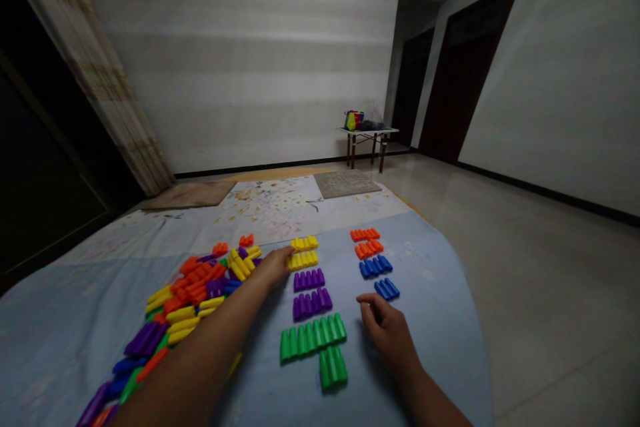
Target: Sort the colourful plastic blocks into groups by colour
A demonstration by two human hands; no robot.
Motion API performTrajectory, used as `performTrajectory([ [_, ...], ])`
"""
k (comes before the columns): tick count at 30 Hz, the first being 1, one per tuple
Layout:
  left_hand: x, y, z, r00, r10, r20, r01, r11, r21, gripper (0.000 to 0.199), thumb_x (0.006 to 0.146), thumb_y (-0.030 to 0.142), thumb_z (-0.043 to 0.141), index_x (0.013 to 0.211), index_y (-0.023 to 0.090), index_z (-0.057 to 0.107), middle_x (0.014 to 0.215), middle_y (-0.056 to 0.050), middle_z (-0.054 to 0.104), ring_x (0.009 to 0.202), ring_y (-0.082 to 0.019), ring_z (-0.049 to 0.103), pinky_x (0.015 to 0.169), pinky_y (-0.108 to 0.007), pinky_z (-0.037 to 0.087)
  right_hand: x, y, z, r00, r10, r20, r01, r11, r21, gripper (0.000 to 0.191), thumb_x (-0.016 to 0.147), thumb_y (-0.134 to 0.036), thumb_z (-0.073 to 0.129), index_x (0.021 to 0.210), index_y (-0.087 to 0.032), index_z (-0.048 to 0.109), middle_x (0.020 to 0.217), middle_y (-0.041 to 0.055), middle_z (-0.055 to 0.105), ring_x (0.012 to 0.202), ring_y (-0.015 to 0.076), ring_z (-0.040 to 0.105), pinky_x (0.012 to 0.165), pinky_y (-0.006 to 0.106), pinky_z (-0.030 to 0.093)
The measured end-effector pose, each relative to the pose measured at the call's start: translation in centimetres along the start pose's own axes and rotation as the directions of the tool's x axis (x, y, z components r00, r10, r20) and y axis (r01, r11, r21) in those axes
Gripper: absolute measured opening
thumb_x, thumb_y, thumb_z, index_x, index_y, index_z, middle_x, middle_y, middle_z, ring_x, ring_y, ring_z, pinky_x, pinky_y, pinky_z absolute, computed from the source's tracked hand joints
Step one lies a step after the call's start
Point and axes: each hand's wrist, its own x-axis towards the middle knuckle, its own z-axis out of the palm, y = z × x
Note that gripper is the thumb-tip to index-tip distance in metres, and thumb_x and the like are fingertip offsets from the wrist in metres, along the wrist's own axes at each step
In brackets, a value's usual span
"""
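My left hand [278, 267] reaches to the left end of the nearer yellow row [304, 260], its fingertips closed at the end piece. Another yellow row [305, 243] lies just beyond. Below come two purple rows [313, 303], then green pieces [313, 337] in a long row and a short one. My right hand [377, 313] hovers with curled fingers just left of and below the short blue row [387, 289]; nothing shows in it. A second blue row [376, 267] and two orange rows [369, 249] lie farther back.
A mixed heap of coloured pieces [197, 280] spreads over the left of the cloth-covered table [440, 347], partly behind my left forearm. Brown mats [347, 184] lie at the far edge. A small table [367, 130] with a colourful bag stands by the wall.
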Motion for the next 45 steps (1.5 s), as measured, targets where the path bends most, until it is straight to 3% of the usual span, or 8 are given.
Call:
performTrajectory([
  [8,-1.5,0.1,-1.5,0.981,-0.02,-0.194,0.008,0.998,-0.065,0.043,0.071,0.025,0.054,0.113,0.017,0.057,0.121,-0.009,0.058,0.114,-0.021,0.05,0.099,-0.033,0.037,-0.1,0.8,0.0,0.999,0.019,0.047,-0.017,0.999,-0.05,0.036,0.084,-0.043,0.041,0.091,-0.016,0.064,0.055,-0.0019,0.054,0.047,0.0124,0.047,0.048,0.022,0.035],
  [13,-6.4,-2.5,-4.2,0.954,-0.106,-0.28,0.087,0.993,-0.079,0.035,0.08,0.035,0.04,0.102,0.017,0.061,0.1,-0.007,0.066,0.094,-0.019,0.06,0.084,-0.032,0.045,-0.1,0.8,-0.1,0.998,0.011,0.054,-0.007,0.997,-0.072,0.037,0.084,-0.043,0.041,0.091,-0.016,0.064,0.052,-0.0026,0.051,0.046,0.0125,0.046,0.046,0.022,0.035],
  [17,-9.1,-5.1,-4.3,0.949,-0.113,-0.294,0.131,0.991,0.041,0.033,0.08,0.034,0.041,0.099,0.017,0.062,0.098,-0.007,0.066,0.093,-0.021,0.059,0.084,-0.034,0.044,-0.1,0.7,-0.1,0.999,-0.005,0.046,0.008,0.997,-0.077,0.037,0.082,-0.043,0.042,0.09,-0.016,0.065,0.05,-0.0027,0.05,0.045,0.0125,0.045,0.046,0.022,0.035],
  [23,-8.1,-6.5,-3.7,0.952,-0.06,-0.301,0.114,0.98,0.165,0.049,0.076,0.012,0.036,0.121,0.024,0.053,0.129,-0.006,0.053,0.12,-0.023,0.042,0.1,-0.042,0.03,-0.2,0.6,0.0,1.0,-0.002,0.02,0.003,0.997,-0.081,0.039,0.081,-0.046,0.042,0.089,-0.015,0.065,0.049,-0.003,0.048,0.046,0.0132,0.046,0.046,0.023,0.036],
  [27,-6.8,-6.1,-4.2,0.974,0.003,-0.227,0.04,0.982,0.183,0.045,0.078,0.014,0.038,0.115,0.03,0.058,0.123,-0.005,0.058,0.118,-0.025,0.043,0.098,-0.046,0.028,-0.1,1.0,0.1,1.0,0.0,0.018,0.001,0.997,-0.078,0.038,0.081,-0.044,0.042,0.09,-0.015,0.065,0.049,-0.0036,0.047,0.045,0.013,0.046,0.046,0.023,0.035],
  [32,-6.9,-6.1,-5.7,0.966,-0.03,-0.257,0.076,0.983,0.17,0.029,0.073,0.017,0.047,0.091,0.028,0.067,0.109,-0.007,0.061,0.111,-0.026,0.047,0.096,-0.047,0.026,0.0,1.5,0.2,0.999,0.009,0.041,-0.006,0.998,-0.07,0.035,0.082,-0.041,0.041,0.092,-0.016,0.064,0.05,-0.0038,0.048,0.046,0.0129,0.046,0.047,0.023,0.035],
  [39,-8.5,-8.6,-7.6,0.882,-0.278,-0.381,0.258,0.96,-0.103,0.02,0.067,0.036,0.056,0.076,0.018,0.061,0.083,-0.006,0.062,0.09,-0.023,0.054,0.08,-0.035,0.04,-0.2,1.0,0.0,0.998,0.003,0.07,0.002,0.998,-0.062,0.034,0.083,-0.041,0.041,0.092,-0.016,0.062,0.054,-0.0031,0.051,0.048,0.0133,0.048,0.049,0.023,0.037],
  [45,-9.9,-10.4,-7.6,0.807,-0.479,-0.347,0.253,0.81,-0.529,0.032,0.069,0.046,0.051,0.069,0.015,0.055,0.061,0.0,0.059,0.06,-0.015,0.058,0.058,-0.027,0.047,-0.3,0.8,-0.1,0.997,0.015,0.07,-0.01,0.997,-0.073,0.034,0.083,-0.041,0.041,0.093,-0.016,0.062,0.053,-0.0038,0.05,0.048,0.0133,0.048,0.049,0.023,0.036],
])
